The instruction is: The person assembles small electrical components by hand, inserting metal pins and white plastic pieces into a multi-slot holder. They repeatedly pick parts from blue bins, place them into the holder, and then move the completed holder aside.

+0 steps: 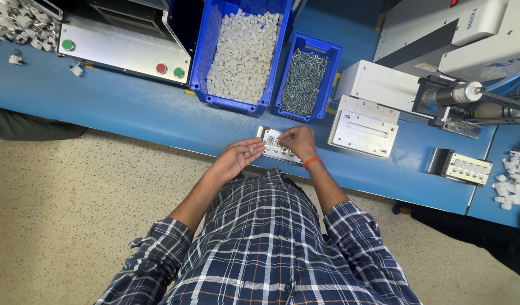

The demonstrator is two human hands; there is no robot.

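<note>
Blue table (pixel 130 107) spans the view, with speckled floor (pixel 62 197) below its near edge. Your plaid shirt (pixel 260 243) fills the bottom centre.

Small metal fixture plate (pixel 277 146) lies at the table's near edge, directly before you; it carries a row of small pale parts. Your right hand (pixel 298 141) rests over its right end, fingers curled down with the tips pinched at the plate; what the grip has hold of is too small to tell. An orange band (pixel 311 161) circles that wrist.

Your left hand (pixel 237 158) sits just beside the plate's left end, palm up and loosely cupped, with a few small pale pieces (pixel 249 151) lying on the fingers.

Behind the plate, a large blue bin (pixel 243 51) holds white plastic parts, and a smaller blue bin (pixel 308 76) beside it holds metal screws. Right of these, a white machine (pixel 440 34) stands above a flat metal block (pixel 364 133). A second fixture (pixel 466 168) lies further right, near loose white parts (pixel 514 186). At far left, a grey panel (pixel 124 53) shows red and green buttons.
</note>
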